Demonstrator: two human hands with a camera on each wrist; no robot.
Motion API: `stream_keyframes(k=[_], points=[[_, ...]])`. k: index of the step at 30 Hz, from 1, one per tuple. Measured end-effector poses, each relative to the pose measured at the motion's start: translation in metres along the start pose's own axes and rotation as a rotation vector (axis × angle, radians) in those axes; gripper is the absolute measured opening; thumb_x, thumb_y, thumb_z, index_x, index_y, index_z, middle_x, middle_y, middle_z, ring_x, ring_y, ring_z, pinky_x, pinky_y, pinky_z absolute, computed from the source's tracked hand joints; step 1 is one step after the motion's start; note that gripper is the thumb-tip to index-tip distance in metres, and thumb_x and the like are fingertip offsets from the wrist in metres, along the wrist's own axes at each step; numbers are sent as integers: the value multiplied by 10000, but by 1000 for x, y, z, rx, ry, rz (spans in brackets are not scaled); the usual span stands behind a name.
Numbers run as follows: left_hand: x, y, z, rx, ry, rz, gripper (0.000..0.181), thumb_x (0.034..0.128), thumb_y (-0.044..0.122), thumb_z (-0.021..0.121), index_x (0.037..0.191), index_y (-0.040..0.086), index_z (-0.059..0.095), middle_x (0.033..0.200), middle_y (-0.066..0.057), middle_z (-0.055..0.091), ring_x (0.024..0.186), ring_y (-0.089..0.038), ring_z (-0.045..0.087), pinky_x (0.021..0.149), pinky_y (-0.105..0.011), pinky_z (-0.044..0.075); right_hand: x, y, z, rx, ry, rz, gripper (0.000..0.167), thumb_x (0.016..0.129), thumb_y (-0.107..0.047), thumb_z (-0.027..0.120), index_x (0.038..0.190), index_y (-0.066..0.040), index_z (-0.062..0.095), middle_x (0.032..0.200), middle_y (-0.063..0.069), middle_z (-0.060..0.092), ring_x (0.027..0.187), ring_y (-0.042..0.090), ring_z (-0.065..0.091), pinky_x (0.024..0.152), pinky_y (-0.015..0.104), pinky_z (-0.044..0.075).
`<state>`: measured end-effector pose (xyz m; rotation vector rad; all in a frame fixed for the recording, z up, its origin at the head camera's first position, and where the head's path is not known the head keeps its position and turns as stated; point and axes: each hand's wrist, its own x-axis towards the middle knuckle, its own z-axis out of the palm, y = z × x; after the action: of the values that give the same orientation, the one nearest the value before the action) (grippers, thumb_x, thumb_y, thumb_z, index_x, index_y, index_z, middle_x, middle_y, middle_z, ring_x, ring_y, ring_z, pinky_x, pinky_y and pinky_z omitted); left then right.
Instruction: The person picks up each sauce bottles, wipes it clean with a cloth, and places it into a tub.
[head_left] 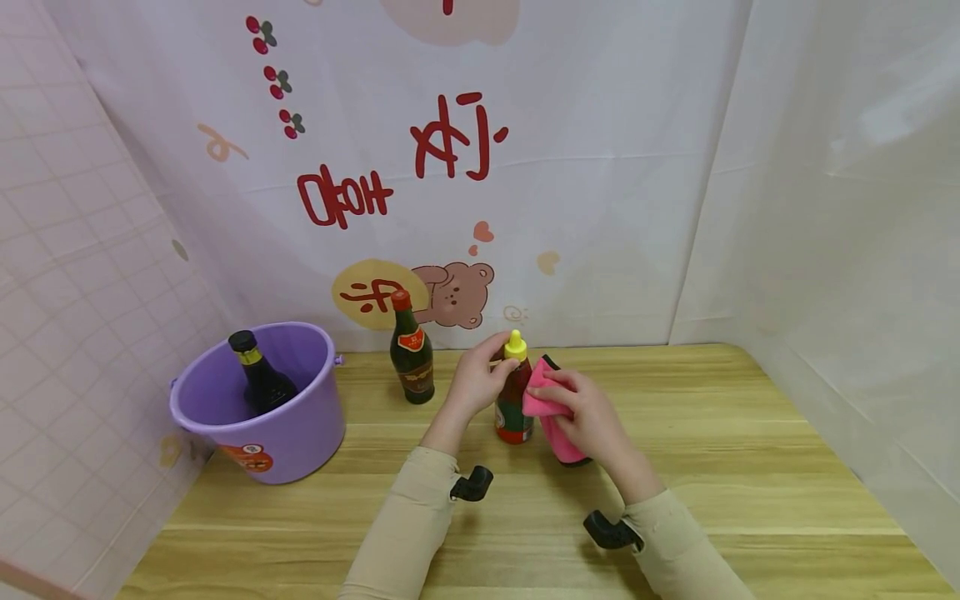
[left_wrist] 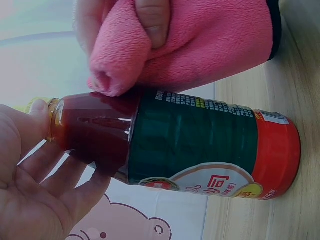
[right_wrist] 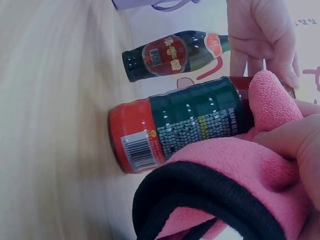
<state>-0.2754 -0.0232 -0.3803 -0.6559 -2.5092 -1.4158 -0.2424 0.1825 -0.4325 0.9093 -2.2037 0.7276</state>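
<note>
A sauce bottle (head_left: pixel 515 408) with a yellow pointed cap, dark red contents and a green and red label stands about upright on the wooden table. My left hand (head_left: pixel 478 377) holds it by the neck, thumb near the cap, as the left wrist view shows with the bottle's neck (left_wrist: pixel 56 120). In my right hand (head_left: pixel 592 414) is a folded pink cloth (head_left: pixel 558 433) with a black edge. The cloth touches the upper side of the bottle; the right wrist view shows the cloth (right_wrist: pixel 235 165) bunched under the thumb, covering part of the bottle's shoulder.
A dark green bottle (head_left: pixel 412 358) with a red cap stands left of my left hand, near the back wall. Farther left is a purple bucket (head_left: pixel 307 433) with a black-capped dark bottle (head_left: pixel 266 383) leaning inside. White printed sheets (head_left: pixel 600 208) enclose the table (head_left: pixel 720 467).
</note>
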Motion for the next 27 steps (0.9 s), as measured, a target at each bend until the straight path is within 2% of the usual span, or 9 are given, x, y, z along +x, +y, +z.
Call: stream_keyframes(k=[13, 23, 27], points=[[0, 0, 0, -3, -2, -12, 405, 986, 136, 625, 1384, 110, 556, 1289, -98, 636, 1187, -268, 608, 925, -445, 524, -8, 1, 3, 3, -12, -22, 458, 678, 141, 823, 1039, -137, 777, 1102, 158, 647, 1005, 357, 640, 810, 508, 553], [0, 1, 0, -2, 4, 13, 400, 980, 117, 631, 1373, 90, 563, 1278, -111, 642, 1170, -269, 619, 932, -443, 521, -15, 1, 3, -25, -60, 25, 459, 666, 129, 838, 1033, -142, 785, 1109, 153, 645, 1006, 359, 622, 834, 504, 545], [-1, 2, 0, -2, 2, 6, 399, 981, 122, 629, 1374, 98, 563, 1276, -106, 644, 1172, -269, 618, 926, -449, 523, -19, 3, 7, -40, -63, 11, 451, 662, 115, 848, 1015, -158, 786, 1100, 150, 645, 987, 358, 622, 814, 500, 547]])
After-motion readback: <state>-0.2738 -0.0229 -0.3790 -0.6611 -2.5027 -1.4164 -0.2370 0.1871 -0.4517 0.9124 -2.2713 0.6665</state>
